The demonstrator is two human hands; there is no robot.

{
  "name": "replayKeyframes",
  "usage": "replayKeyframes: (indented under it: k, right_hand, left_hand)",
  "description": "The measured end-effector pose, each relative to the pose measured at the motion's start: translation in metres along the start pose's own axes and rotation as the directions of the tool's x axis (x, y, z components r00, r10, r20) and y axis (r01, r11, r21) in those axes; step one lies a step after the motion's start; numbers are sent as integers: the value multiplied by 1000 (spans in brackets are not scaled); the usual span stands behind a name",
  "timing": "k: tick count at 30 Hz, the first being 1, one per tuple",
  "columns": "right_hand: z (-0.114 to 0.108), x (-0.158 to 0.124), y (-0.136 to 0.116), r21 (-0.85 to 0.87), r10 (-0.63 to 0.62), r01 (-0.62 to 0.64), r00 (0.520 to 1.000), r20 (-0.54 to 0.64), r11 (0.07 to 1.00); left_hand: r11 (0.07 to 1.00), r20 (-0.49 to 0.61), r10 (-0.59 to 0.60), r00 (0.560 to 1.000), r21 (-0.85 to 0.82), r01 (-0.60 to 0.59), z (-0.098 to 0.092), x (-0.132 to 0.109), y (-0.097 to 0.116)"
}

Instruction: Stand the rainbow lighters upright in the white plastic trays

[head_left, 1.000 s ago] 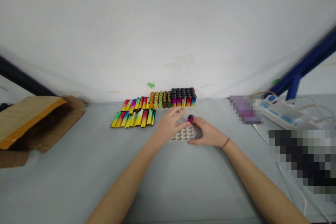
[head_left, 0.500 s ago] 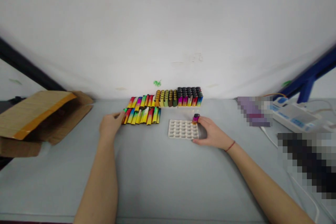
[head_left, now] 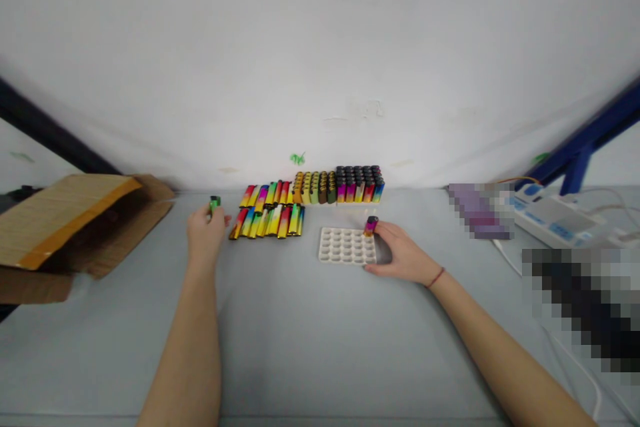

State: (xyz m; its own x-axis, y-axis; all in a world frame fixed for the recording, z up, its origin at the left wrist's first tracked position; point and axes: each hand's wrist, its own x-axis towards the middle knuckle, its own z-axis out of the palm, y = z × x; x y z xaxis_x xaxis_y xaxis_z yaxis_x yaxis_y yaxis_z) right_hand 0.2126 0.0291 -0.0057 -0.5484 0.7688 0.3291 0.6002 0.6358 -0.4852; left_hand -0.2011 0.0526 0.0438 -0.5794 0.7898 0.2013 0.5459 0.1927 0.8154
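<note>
My left hand (head_left: 204,235) is closed round a colourful lighter (head_left: 215,203), lifted just left of two rows of lighters lying flat (head_left: 267,212). A white tray with round cells (head_left: 346,246) lies at mid-table. One lighter (head_left: 371,225) stands upright in its far right corner. My right hand (head_left: 403,255) rests against the tray's right side, fingers curled about its edge and thumb near that standing lighter. Behind, a full tray of upright lighters (head_left: 337,186) stands at the wall.
An open cardboard box (head_left: 65,227) lies on its side at the left. White devices with cables (head_left: 555,217) and blurred-out objects (head_left: 580,297) occupy the right. The grey tabletop (head_left: 320,333) runs up to a white wall; a blue frame slants at far right.
My left hand went from the white tray over to the flat lighters, took one from their left end and lifted it. My right hand stayed at the tray.
</note>
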Motion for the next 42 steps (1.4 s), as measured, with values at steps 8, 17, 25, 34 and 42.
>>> replayKeyframes:
  k: [8, 17, 25, 34, 42]
  right_hand:
    - [0, 0, 0, -12, -2, 2, 1000, -4, 1000]
    - [-1, 0, -1, -20, -13, 13, 1000, 2, 1000]
    - [0, -2, -1, -22, -13, 13, 1000, -5, 1000]
    - [1, -2, 0, -30, -19, 19, 1000, -7, 999]
    - [1, -1, -1, -15, -14, 14, 1000, -3, 1000]
  left_hand:
    - [690, 355, -106, 929, -647, 326, 45, -81, 91]
    - [589, 604, -86, 792, -610, 530, 74, -131, 102]
    - [593, 562, -124, 818, -619, 516, 81, -138, 97]
    - [585, 547, -169, 820, -614, 531, 85, -141, 94]
    - [505, 569, -213, 794, -631, 589, 80, -141, 100]
